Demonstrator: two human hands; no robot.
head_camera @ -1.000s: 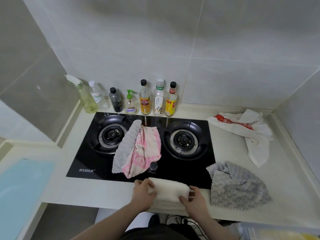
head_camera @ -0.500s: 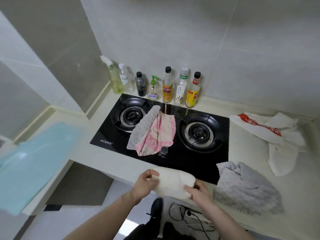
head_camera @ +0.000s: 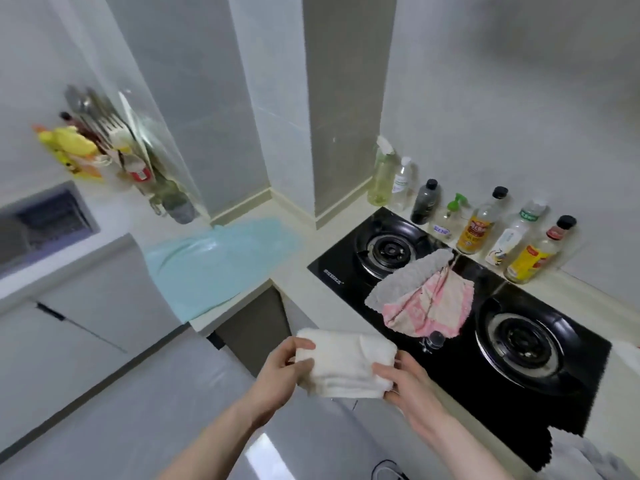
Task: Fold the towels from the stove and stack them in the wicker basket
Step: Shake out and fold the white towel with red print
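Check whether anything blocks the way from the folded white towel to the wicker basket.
Cannot tell: no wicker basket shows in this view. Both the left hand and right hand hold the folded white towel in the air beside the counter edge, off the stove. Nothing touches the towel but the fingers.
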